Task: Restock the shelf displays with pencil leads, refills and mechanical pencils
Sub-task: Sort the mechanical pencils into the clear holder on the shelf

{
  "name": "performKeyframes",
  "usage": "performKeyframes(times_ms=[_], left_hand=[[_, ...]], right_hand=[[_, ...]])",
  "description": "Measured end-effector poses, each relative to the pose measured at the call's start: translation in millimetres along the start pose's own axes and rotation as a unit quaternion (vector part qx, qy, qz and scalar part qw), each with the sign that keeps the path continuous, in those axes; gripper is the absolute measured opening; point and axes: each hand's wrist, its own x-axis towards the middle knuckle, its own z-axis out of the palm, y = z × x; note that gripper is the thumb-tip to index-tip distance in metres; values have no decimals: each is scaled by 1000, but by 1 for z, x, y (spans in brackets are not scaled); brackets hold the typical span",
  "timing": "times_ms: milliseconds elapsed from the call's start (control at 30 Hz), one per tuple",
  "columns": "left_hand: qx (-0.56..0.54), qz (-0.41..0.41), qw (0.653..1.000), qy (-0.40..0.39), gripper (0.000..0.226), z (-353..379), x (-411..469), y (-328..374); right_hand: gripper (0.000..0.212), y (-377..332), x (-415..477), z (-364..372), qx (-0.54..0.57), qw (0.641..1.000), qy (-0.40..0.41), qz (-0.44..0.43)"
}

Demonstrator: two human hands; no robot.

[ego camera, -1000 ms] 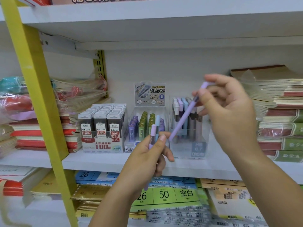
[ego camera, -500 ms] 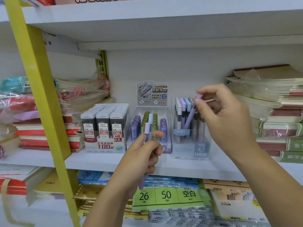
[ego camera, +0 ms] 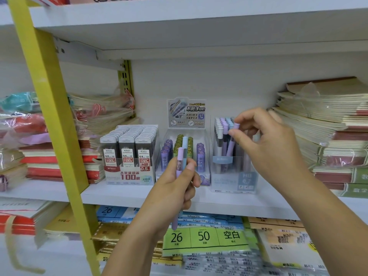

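My left hand point(ego camera: 175, 188) grips two mechanical pencils upright, a purple one point(ego camera: 179, 162) and a light blue one point(ego camera: 185, 148), in front of the shelf. My right hand point(ego camera: 266, 144) pinches the top of a purple mechanical pencil point(ego camera: 231, 144) that stands tilted inside the clear pencil display box point(ego camera: 233, 176), among several pastel pencils. To the left stand a clear display of purple and green lead tubes point(ego camera: 183, 154) and a box of grey 0.5 lead cases point(ego camera: 129, 154).
A yellow ladder rail point(ego camera: 51, 108) crosses the left side. Notebook stacks fill the shelf at the left point(ego camera: 39, 162) and right point(ego camera: 326, 124). The white shelf board point(ego camera: 123, 194) runs below the displays; paper packs point(ego camera: 203, 238) lie on the shelf underneath. Another shelf board hangs overhead.
My right hand carried the purple pencil from beside my left hand up and right, then lowered it into the clear display box. My left hand kept holding its two pencils.
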Motion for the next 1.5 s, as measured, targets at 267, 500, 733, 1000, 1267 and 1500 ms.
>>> performKeyframes(times_ms=[267, 500, 733, 1000, 1267, 1500], left_hand=[[0, 11, 1000, 4, 15, -1, -1, 0], [-2, 21, 1000, -15, 23, 0, 0, -1], [19, 23, 998, -46, 30, 6, -3, -2], [48, 22, 995, -83, 22, 20, -6, -1], [29, 11, 996, -80, 26, 20, -7, 3], [32, -16, 999, -38, 19, 11, -5, -1]], right_hand=[[22, 0, 1, 3, 2, 1000, -20, 7], [20, 8, 3, 7, -126, 990, 44, -33], [24, 11, -1, 6, -132, 990, -43, 19], [23, -32, -13, -8, 185, 965, -166, 80], [23, -32, -5, -19, 289, 951, -8, 108], [26, -13, 5, -34, 120, 991, 58, 2]])
